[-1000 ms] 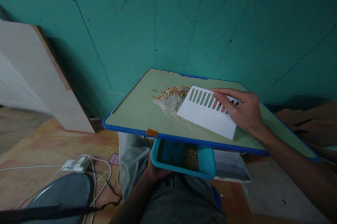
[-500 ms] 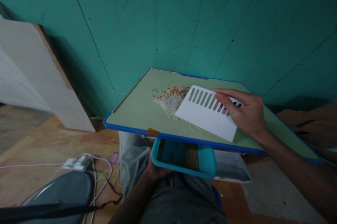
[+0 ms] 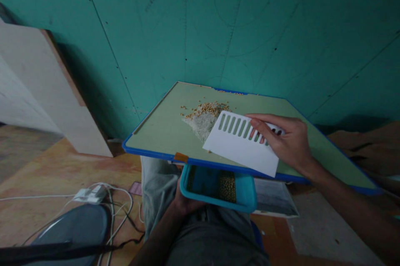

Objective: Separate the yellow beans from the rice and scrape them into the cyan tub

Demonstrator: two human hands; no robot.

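Observation:
My right hand (image 3: 286, 139) grips a white slotted plastic scraper (image 3: 239, 149), fingers through and over its slots, with its long edge low near the front of the green tabletop (image 3: 159, 132). Left of the scraper lies a heap of white rice-like grains (image 3: 200, 126), topped and fringed by yellow soybean-like beans (image 3: 209, 109). Below the table's front edge, my left hand (image 3: 186, 201) supports a turquoise plastic container (image 3: 246, 197) over my lap; its fingers are mostly hidden underneath. Inside the container are beans (image 3: 227, 186) at the right and smaller greenish grains at the left.
The table has a blue rim (image 3: 146, 153) with brown tape on it. Behind it stands a green wall (image 3: 156, 28). Pale boards (image 3: 53, 82) lean at left. White cables and a power strip (image 3: 90, 194) lie on the floor beside a dark grey rounded object (image 3: 75, 228).
My right hand has drawn the scraper toward me and slightly left, to the table's front edge. More of the beans behind it now show. The left hand and container stay put.

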